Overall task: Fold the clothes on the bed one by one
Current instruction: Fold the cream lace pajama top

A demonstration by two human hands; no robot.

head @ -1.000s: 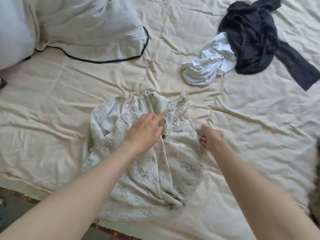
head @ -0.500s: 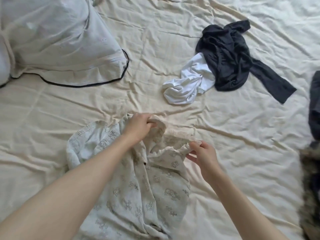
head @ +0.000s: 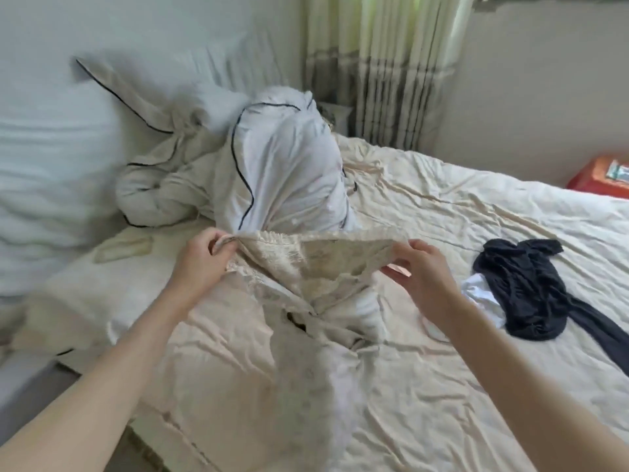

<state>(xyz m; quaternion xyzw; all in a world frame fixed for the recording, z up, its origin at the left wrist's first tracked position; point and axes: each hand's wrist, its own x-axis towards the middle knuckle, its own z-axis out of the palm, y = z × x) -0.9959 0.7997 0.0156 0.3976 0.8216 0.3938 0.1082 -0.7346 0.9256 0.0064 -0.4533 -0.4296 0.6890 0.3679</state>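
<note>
Both the left hand (head: 200,257) and right hand (head: 420,272) pinch the patterned garment (head: 306,287) by its top edge, stretched left-right mid-frame, body hanging toward the bed (head: 442,386).

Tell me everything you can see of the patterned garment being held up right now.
The garment is pale cream cloth with a faint printed pattern, blurred here. Its gathered, frilly top edge is stretched wide between the left hand, which grips one end, and the right hand, which pinches the other. The upper part is lifted; the rest hangs down crumpled onto the bed. A small dark gap shows near its middle. It is not yet folded.
</note>
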